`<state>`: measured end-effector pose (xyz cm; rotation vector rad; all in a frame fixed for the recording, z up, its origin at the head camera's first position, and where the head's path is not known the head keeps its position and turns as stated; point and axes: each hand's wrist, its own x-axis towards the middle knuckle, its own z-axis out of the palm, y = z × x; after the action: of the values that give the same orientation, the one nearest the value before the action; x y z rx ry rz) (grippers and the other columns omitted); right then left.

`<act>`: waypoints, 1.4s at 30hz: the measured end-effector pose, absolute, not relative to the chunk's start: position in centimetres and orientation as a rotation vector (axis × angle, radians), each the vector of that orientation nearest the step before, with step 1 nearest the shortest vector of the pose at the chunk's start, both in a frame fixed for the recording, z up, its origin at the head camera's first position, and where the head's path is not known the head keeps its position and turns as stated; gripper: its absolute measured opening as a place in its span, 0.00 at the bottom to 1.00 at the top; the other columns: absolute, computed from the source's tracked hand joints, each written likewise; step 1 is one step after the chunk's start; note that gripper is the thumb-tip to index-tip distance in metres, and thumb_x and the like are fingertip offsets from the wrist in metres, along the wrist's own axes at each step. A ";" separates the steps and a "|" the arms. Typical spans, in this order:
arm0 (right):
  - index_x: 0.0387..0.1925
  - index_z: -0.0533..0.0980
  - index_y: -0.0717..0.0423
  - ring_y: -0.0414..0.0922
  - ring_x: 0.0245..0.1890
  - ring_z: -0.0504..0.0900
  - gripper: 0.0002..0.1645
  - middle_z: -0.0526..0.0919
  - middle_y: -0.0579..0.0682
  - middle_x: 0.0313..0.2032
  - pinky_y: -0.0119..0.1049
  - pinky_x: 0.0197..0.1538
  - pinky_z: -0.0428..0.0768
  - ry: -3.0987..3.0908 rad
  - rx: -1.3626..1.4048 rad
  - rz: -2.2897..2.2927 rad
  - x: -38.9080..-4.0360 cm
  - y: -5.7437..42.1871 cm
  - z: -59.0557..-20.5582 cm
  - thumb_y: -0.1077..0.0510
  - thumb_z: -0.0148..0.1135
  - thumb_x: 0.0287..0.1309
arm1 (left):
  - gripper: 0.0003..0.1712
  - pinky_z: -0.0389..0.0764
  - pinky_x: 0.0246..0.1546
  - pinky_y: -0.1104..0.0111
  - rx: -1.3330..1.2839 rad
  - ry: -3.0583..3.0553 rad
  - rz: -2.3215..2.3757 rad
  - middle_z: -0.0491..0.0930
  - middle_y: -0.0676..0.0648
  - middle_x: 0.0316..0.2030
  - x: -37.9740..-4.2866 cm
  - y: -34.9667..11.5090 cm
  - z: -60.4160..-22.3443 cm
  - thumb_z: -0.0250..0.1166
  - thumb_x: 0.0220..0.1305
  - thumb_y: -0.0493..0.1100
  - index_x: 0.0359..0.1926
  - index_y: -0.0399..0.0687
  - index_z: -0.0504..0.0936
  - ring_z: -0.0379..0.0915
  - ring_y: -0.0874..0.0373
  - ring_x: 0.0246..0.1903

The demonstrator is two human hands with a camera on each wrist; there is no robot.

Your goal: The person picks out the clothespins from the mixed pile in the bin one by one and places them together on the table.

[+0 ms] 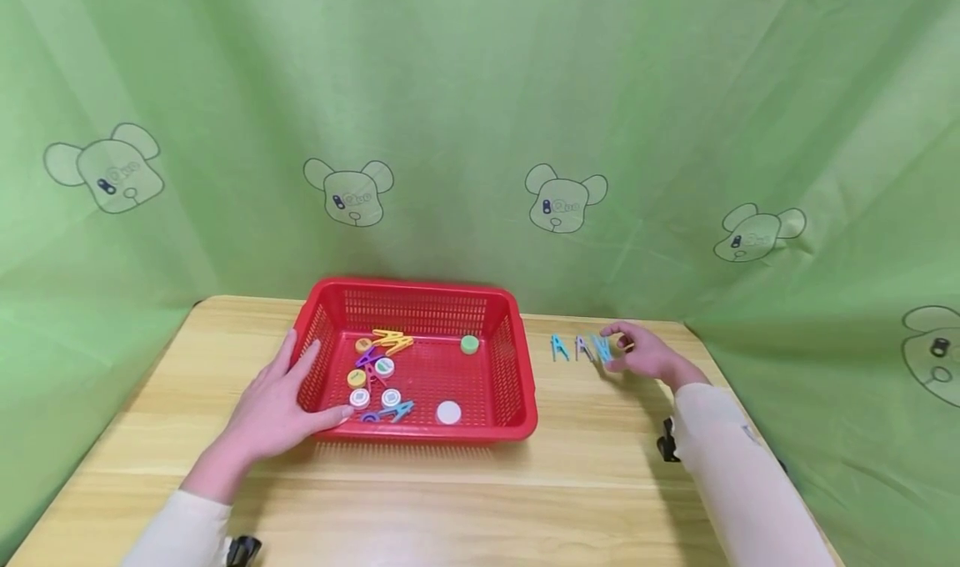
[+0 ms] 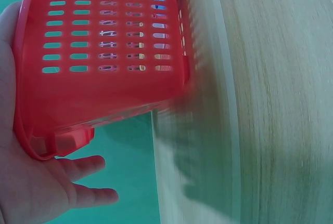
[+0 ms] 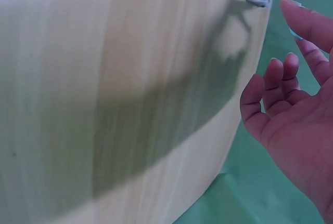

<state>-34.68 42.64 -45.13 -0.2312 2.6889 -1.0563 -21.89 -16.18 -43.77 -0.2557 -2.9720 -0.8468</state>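
My left hand (image 1: 277, 404) rests on the left rim of the red plastic basket (image 1: 521, 367), its fingers spread and mostly straight. In the left wrist view the rim lies against the palm. Inside the basket are orange clothespins (image 1: 400, 343), a purple clothespin (image 1: 367, 356), a blue one (image 1: 400, 409) and several round caps, among them a green cap (image 1: 469, 344). My right hand (image 1: 637, 352) pinches a light blue clothespin (image 1: 604, 350) between thumb and index finger. Left of it a purple clothespin (image 1: 582, 348) and a blue clothespin (image 1: 558, 348) lie on the table.
The wooden table (image 1: 480, 509) extends in front of the basket and to both sides. A green curtain (image 1: 465, 92) printed with mouse heads hangs behind the table and along its sides. A larger white disc (image 1: 448, 413) lies near the basket's front wall.
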 end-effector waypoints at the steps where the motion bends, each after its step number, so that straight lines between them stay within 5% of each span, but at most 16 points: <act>1: 0.64 0.68 0.61 0.64 0.53 0.67 0.38 0.69 0.70 0.52 0.53 0.50 0.72 2.695 -0.223 -1.050 -34.6 42.8 -45.3 0.64 0.73 0.51 | 0.71 0.59 0.58 0.29 -0.257 -2.973 -0.843 0.36 0.33 0.77 -21.9 -16.2 -43.9 0.65 0.47 0.80 0.78 0.42 0.51 0.46 0.27 0.69; 17: 0.58 0.70 0.67 0.54 0.42 0.71 0.36 0.73 0.61 0.42 0.49 0.47 0.72 2.792 -0.071 -0.983 -34.3 44.5 -48.7 0.56 0.75 0.53 | 0.68 0.61 0.57 0.29 -0.262 -2.972 -0.853 0.36 0.33 0.77 -21.8 -16.1 -43.5 0.69 0.49 0.75 0.78 0.41 0.51 0.45 0.27 0.69; 33: 0.58 0.69 0.69 0.65 0.53 0.73 0.42 0.74 0.72 0.53 0.60 0.58 0.70 2.962 0.080 -0.857 -34.9 43.3 -50.0 0.43 0.73 0.55 | 0.68 0.65 0.55 0.30 -0.258 -2.982 -0.863 0.34 0.34 0.77 -22.0 -16.1 -43.5 0.69 0.50 0.74 0.79 0.41 0.50 0.46 0.27 0.69; 38: 0.64 0.69 0.64 0.62 0.46 0.75 0.41 0.76 0.72 0.48 0.56 0.50 0.74 2.985 -0.091 -0.900 -35.0 43.6 -49.5 0.56 0.76 0.52 | 0.68 0.67 0.53 0.30 -0.266 -2.982 -0.867 0.34 0.34 0.77 -22.1 -16.0 -43.3 0.69 0.50 0.74 0.78 0.41 0.50 0.46 0.26 0.69; 42: 0.66 0.68 0.62 0.54 0.36 0.72 0.40 0.76 0.68 0.42 0.47 0.41 0.73 2.933 -0.251 -0.924 -35.3 43.9 -49.1 0.73 0.68 0.49 | 0.67 0.67 0.53 0.30 -0.268 -2.988 -0.861 0.34 0.33 0.77 -21.9 -16.0 -43.5 0.69 0.51 0.74 0.78 0.40 0.50 0.46 0.26 0.69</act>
<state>-35.29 43.90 -49.05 -0.2509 2.9330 -0.9244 -21.90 -16.02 -43.49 -0.2682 -2.9881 -0.8607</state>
